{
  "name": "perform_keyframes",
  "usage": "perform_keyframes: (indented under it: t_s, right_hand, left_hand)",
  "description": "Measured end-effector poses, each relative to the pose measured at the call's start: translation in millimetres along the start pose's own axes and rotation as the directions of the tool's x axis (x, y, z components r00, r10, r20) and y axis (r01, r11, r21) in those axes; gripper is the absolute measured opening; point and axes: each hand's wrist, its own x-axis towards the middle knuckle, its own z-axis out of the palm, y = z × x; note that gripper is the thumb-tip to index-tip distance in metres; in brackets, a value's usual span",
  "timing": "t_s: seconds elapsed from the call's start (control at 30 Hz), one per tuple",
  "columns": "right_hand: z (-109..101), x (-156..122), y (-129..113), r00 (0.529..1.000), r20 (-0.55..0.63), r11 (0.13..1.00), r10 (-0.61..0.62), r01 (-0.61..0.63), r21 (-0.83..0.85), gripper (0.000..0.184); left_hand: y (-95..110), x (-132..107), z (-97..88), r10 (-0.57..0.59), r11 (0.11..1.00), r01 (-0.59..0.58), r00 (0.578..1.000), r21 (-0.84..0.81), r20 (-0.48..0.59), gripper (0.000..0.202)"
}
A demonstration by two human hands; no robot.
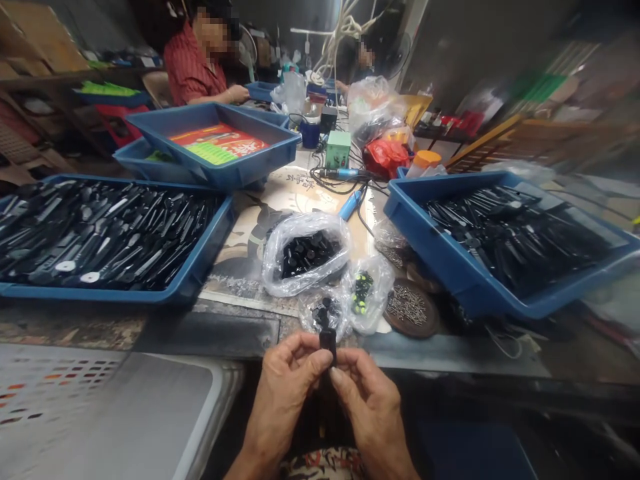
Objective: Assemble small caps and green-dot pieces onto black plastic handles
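Between both hands, just in front of the table edge, is a slim black plastic part with a small knob at its upper end. My left hand pinches it from the left, thumb across its face. From the right, my right hand closes thumb and fingers on its lower portion. Beyond the fingertips lies a small clear bag of black pieces. Beside that is a bag of black and yellow-green pieces. Farther back sits a larger plastic bag of black pieces.
Blue trays of black parts stand left and right. A round dish holds small metal screws. A blue pen-shaped tool with a cable lies behind the bags. A white basket is at lower left. A person sits across the table.
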Motion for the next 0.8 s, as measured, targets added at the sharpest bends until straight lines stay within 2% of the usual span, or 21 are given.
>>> perform_keyframes:
  t_s: [0.1, 0.2, 0.33, 0.47, 0.6, 0.7, 0.8]
  right_hand:
    - [0.5, -3.6, 5.4, 0.998, -0.054, 1.0, 0.016, -0.016, 0.007, 0.015]
    - [-0.1, -5.5, 11.2, 0.998, -0.059, 1.0, 0.017, -0.017, -0.005, 0.017]
    - [-2.2, -5.5, 21.3, 0.999, 0.005, 0.997, -0.034, 0.034, -0.076, 0.017]
    - [-2.1, -5.8, 26.2, 0.996, 0.048, 0.984, -0.078, 0.085, -0.157, 0.016]
    - [-1.9, -4.0, 16.2, 0.988, 0.108, 0.96, -0.115, 0.138, -0.245, 0.017]
    - [-5.7, 6.9, 4.4, 0.985, 0.09, 0.93, -0.149, 0.17, -0.326, 0.019]
    - [-11.0, 29.1, -2.9, 0.956, 0.068, 0.818, -0.284, 0.279, -0.502, 0.016]
  left_hand:
    - [-3.3, -0.9, 2.2, -0.018, 1.0, 0.018, 1.0, 0.006, -0.002, 0.018]
    - [-4.9, -1.9, 2.1, -0.025, 1.0, 0.024, 1.0, 0.012, 0.015, 0.017]
    - [-5.9, -4.1, -1.0, -0.009, 0.998, 0.004, 0.997, 0.06, 0.083, 0.019]
    - [-8.6, -6.9, -5.4, 0.001, 0.997, -0.008, 0.996, 0.078, 0.086, 0.02]
    - [-10.5, -7.8, -10.8, -0.017, 0.999, 0.016, 0.999, 0.032, 0.042, 0.022]
    - [-8.6, -8.0, -14.3, -0.022, 1.0, 0.023, 0.997, -0.01, 0.067, 0.022]
    - [-6.2, -8.8, -16.9, 0.009, 0.999, -0.007, 0.998, -0.047, 0.059, 0.018]
